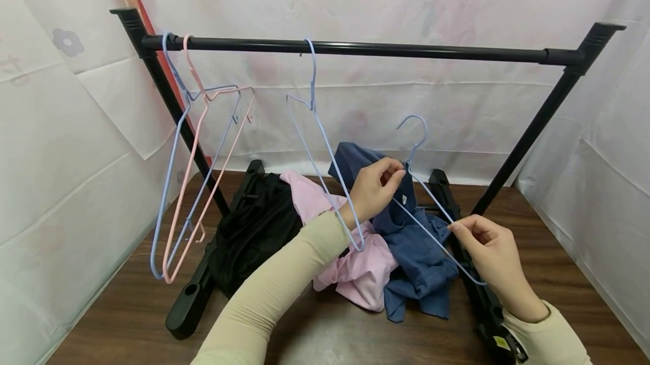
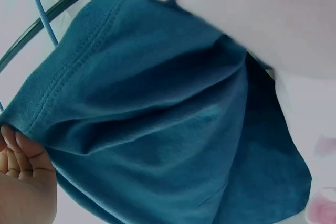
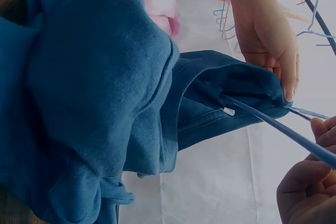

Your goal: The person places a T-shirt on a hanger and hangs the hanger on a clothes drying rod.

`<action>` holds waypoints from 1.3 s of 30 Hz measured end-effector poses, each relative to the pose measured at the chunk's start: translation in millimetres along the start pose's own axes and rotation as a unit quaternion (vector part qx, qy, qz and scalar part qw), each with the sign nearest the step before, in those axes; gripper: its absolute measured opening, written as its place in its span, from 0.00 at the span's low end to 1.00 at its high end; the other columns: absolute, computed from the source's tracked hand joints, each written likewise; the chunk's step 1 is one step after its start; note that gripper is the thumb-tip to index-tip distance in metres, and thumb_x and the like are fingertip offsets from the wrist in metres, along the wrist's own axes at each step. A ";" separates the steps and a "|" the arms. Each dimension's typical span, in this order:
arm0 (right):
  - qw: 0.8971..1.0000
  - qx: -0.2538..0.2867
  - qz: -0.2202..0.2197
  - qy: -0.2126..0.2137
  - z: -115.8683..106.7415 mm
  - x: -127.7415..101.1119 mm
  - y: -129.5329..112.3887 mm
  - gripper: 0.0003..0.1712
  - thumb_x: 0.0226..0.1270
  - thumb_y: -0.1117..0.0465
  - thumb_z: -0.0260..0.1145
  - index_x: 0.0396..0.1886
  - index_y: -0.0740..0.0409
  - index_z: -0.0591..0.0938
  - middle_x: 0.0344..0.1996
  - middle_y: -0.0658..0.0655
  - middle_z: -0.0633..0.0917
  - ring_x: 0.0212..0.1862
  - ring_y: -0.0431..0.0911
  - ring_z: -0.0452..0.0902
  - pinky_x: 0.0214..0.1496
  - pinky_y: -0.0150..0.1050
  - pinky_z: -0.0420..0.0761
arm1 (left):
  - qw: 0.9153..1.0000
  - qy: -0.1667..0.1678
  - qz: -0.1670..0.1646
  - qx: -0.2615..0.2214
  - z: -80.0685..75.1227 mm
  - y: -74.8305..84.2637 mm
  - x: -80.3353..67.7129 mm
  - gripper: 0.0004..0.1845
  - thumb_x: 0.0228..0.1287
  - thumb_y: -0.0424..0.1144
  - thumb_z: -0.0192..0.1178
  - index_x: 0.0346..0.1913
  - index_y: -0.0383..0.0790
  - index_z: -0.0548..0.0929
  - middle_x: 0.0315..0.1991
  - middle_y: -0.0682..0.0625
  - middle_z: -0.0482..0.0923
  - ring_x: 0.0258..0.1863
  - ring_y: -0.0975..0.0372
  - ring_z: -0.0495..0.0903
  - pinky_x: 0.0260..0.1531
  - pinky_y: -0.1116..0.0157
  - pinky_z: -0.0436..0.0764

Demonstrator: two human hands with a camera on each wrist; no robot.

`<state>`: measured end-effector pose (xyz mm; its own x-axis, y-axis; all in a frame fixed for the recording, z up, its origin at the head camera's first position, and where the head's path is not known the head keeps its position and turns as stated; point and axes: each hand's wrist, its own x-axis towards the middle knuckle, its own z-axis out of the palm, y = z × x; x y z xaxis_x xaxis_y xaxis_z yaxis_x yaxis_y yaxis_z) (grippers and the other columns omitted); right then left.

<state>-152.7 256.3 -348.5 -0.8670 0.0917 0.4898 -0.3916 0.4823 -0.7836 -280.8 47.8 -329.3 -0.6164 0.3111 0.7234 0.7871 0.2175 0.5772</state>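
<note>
Left hand (image 1: 369, 190) pinching our navy garment (image 1: 418, 246) toward the bench's (image 1: 304, 334) back edge.
Our right hand (image 1: 491, 247) grips the blue hanger (image 1: 431, 196), probably steadying it within the cloth.

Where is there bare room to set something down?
Bare tabletop lies right of the stand's right foot and in front of the pink garment and blue garment. Crowded: behind that front patch, where both garments and the black garment bunch together.

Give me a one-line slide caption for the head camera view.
Left hand pinches a blue garment; right hand holds a blue hanger, near a black rail.
</note>
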 end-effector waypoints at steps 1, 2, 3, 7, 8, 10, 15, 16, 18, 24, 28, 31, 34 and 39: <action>1.000 0.004 -0.001 0.000 0.0 0.1 0.2 0.05 0.68 0.69 0.64 0.33 0.66 0.84 0.14 0.41 0.72 0.17 0.37 0.58 0.18 0.36 0.60 | 1.000 0.003 0.000 0.001 -0.2 -1.1 0.2 0.06 0.70 0.34 0.59 0.42 0.34 0.82 0.29 0.46 0.82 0.22 0.64 0.75 0.24 0.76 0.73; 1.000 0.007 -0.003 0.001 0.0 0.2 0.3 0.05 0.67 0.69 0.64 0.33 0.67 0.84 0.15 0.40 0.74 0.17 0.37 0.58 0.18 0.36 0.60 | 1.000 0.006 0.000 0.002 -0.5 -2.4 0.4 0.06 0.70 0.34 0.59 0.42 0.34 0.82 0.29 0.46 0.83 0.22 0.64 0.75 0.24 0.76 0.73; 1.000 0.012 -0.004 0.001 0.0 0.4 0.5 0.05 0.67 0.70 0.64 0.32 0.67 0.84 0.15 0.40 0.75 0.17 0.37 0.59 0.19 0.36 0.60 | 1.000 0.009 0.000 0.003 -0.8 -3.9 0.8 0.06 0.69 0.34 0.59 0.42 0.34 0.82 0.29 0.46 0.83 0.22 0.64 0.76 0.25 0.76 0.73; 1.000 0.027 -0.007 0.001 -0.2 1.5 1.5 0.05 0.67 0.71 0.64 0.32 0.68 0.83 0.17 0.40 0.78 0.18 0.37 0.60 0.19 0.36 0.61 | 1.000 0.013 0.002 0.000 -3.9 -7.1 2.3 0.06 0.69 0.34 0.60 0.42 0.34 0.82 0.30 0.45 0.83 0.23 0.63 0.77 0.26 0.75 0.75; 1.000 0.029 -0.006 0.001 -0.3 1.6 1.7 0.05 0.67 0.71 0.63 0.32 0.69 0.83 0.17 0.41 0.77 0.18 0.37 0.60 0.19 0.36 0.61 | 1.000 0.011 0.001 -0.002 -5.0 -7.5 2.6 0.06 0.69 0.34 0.60 0.42 0.34 0.82 0.30 0.45 0.84 0.23 0.63 0.78 0.26 0.75 0.75; 1.000 0.031 -0.002 0.000 -0.7 1.7 2.2 0.05 0.67 0.71 0.64 0.32 0.69 0.83 0.16 0.43 0.76 0.18 0.38 0.60 0.19 0.37 0.61 | 1.000 0.008 -0.004 -0.006 -7.2 -8.3 2.8 0.06 0.69 0.34 0.60 0.42 0.34 0.82 0.31 0.45 0.84 0.24 0.62 0.78 0.26 0.75 0.75; 0.999 0.033 0.014 -0.006 -2.8 1.2 2.8 0.06 0.68 0.68 0.64 0.33 0.68 0.83 0.15 0.43 0.75 0.18 0.39 0.60 0.19 0.38 0.61 | 1.000 0.004 -0.026 -0.011 -11.2 -12.7 2.7 0.06 0.70 0.37 0.59 0.42 0.37 0.82 0.31 0.46 0.84 0.26 0.63 0.78 0.28 0.74 0.76; 0.999 0.033 0.018 -0.007 -3.3 1.2 2.9 0.06 0.69 0.68 0.64 0.33 0.68 0.84 0.16 0.42 0.75 0.18 0.39 0.61 0.19 0.38 0.61 | 1.000 0.006 -0.028 -0.011 -11.7 -14.0 2.8 0.07 0.70 0.37 0.59 0.42 0.37 0.82 0.31 0.46 0.84 0.26 0.64 0.78 0.28 0.74 0.76; 0.999 0.036 0.022 -0.009 -4.1 0.9 3.2 0.07 0.69 0.67 0.64 0.34 0.68 0.84 0.17 0.41 0.77 0.20 0.38 0.62 0.21 0.37 0.62 | 0.999 0.013 -0.026 -0.013 -12.7 -15.5 3.1 0.07 0.70 0.38 0.59 0.43 0.37 0.82 0.32 0.47 0.84 0.26 0.64 0.78 0.28 0.74 0.76; 0.997 0.073 0.023 -0.007 -6.0 0.9 3.2 0.05 0.68 0.70 0.64 0.33 0.69 0.84 0.20 0.42 0.80 0.23 0.38 0.64 0.24 0.36 0.63 | 0.999 0.041 -0.012 -0.012 -15.5 -19.7 6.3 0.08 0.71 0.37 0.58 0.44 0.36 0.82 0.33 0.46 0.83 0.27 0.63 0.77 0.28 0.73 0.75; 0.995 0.102 0.015 -0.016 -6.9 0.7 3.4 0.05 0.67 0.71 0.63 0.33 0.70 0.84 0.20 0.42 0.80 0.24 0.37 0.65 0.24 0.35 0.64 | 0.998 0.049 -0.003 0.031 -18.5 -21.9 9.1 0.09 0.71 0.38 0.58 0.46 0.37 0.83 0.38 0.46 0.81 0.33 0.60 0.77 0.34 0.70 0.77; 0.993 0.117 0.015 -0.023 -7.4 0.4 3.4 0.05 0.67 0.72 0.63 0.33 0.69 0.84 0.21 0.43 0.80 0.25 0.37 0.66 0.24 0.35 0.65 | 0.996 0.042 0.010 0.075 -22.0 -22.1 10.0 0.11 0.70 0.38 0.59 0.50 0.38 0.83 0.47 0.44 0.79 0.45 0.56 0.76 0.48 0.63 0.76; 0.994 0.109 0.014 -0.026 -8.1 0.3 3.4 0.05 0.67 0.72 0.63 0.33 0.68 0.84 0.20 0.44 0.80 0.24 0.37 0.66 0.24 0.35 0.65 | 0.995 0.020 0.030 0.098 -25.7 -21.8 11.0 0.14 0.70 0.38 0.59 0.54 0.38 0.82 0.55 0.43 0.77 0.56 0.52 0.73 0.61 0.58 0.70; 0.997 0.064 -0.001 -0.031 -9.1 0.4 4.3 0.05 0.67 0.72 0.63 0.33 0.68 0.84 0.20 0.42 0.79 0.24 0.37 0.66 0.24 0.35 0.65 | 0.994 -0.061 0.041 0.087 -30.5 -23.0 13.4 0.19 0.73 0.39 0.55 0.62 0.37 0.77 0.63 0.44 0.76 0.69 0.53 0.68 0.73 0.61 0.59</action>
<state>-151.9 266.4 -348.2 -0.8822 0.0353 0.4696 -0.4258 0.3659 -0.8275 -307.9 18.7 -321.4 -0.5507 0.4421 0.7080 0.8334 0.3393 0.4363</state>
